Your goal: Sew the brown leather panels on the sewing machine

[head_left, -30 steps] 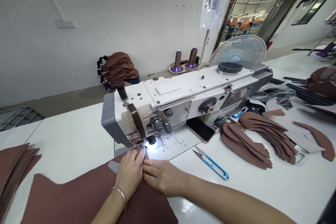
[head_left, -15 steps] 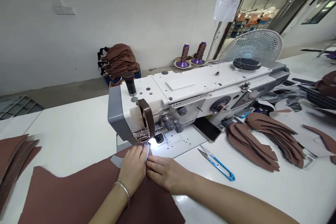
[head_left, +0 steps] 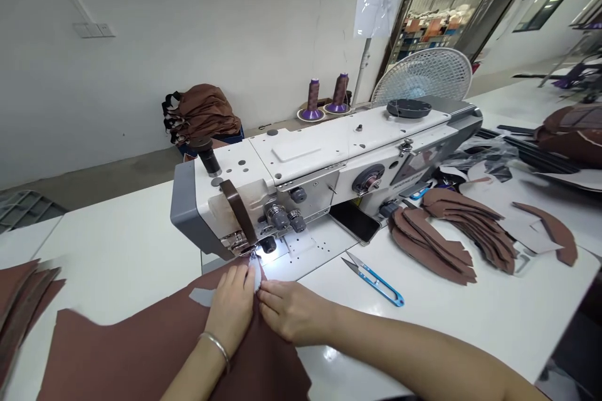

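A white industrial sewing machine stands on the white table. A large brown fabric panel lies in front of it, its edge under the lit needle area. My left hand, with a bracelet on the wrist, lies on the fabric with fingers pressed together at the edge by the presser foot. My right hand rests beside it, fingertips pinching the same fabric edge. A small grey patch sits on the fabric left of my left hand.
Blue thread snips lie right of my hands. A phone lies under the machine arm. Stacks of brown cut pieces lie at right, more brown pieces at far left. Thread cones and a fan stand behind.
Both hands stay at the needle holding the fabric edge, with only slight shifts. The view itself swung a little between frames.
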The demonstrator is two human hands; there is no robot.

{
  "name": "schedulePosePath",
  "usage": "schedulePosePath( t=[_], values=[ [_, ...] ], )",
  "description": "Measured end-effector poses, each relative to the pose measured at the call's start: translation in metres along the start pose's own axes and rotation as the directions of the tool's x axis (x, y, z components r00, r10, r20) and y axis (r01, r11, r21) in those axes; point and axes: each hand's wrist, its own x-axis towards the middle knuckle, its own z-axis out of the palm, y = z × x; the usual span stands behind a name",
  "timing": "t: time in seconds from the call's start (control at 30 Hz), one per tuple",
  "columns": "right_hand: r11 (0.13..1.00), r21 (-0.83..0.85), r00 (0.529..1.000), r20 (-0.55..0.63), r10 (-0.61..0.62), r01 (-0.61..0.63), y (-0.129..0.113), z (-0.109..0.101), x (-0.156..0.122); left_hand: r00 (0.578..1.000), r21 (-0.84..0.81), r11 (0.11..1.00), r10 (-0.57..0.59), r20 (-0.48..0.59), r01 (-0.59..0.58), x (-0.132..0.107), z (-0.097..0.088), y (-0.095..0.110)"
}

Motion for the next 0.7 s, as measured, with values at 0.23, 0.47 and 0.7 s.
schedulePosePath(
  t=[0.23, 0.47, 0.7],
  values=[
    [0.998, -0.060, 1.000, -0.001, 0.008, -0.008, 0.002, 0.006, 0.003, 0.999, 0.029, 1.000, 0.012, 0.032, -0.013, 0.004, 0.003, -0.004],
    [0.993, -0.115, 0.996, -0.088, 0.008, -0.019, 0.001, 0.010, 0.002, 0.993, 0.022, 0.993, 0.116, -0.015, -0.115, 0.003, 0.008, -0.021],
    [0.992, -0.127, 0.997, -0.080, 0.000, -0.010, -0.001, 0.007, 0.002, 0.958, -0.002, 0.968, 0.248, -0.145, -0.251, 0.004, 0.003, -0.040]
  ],
)
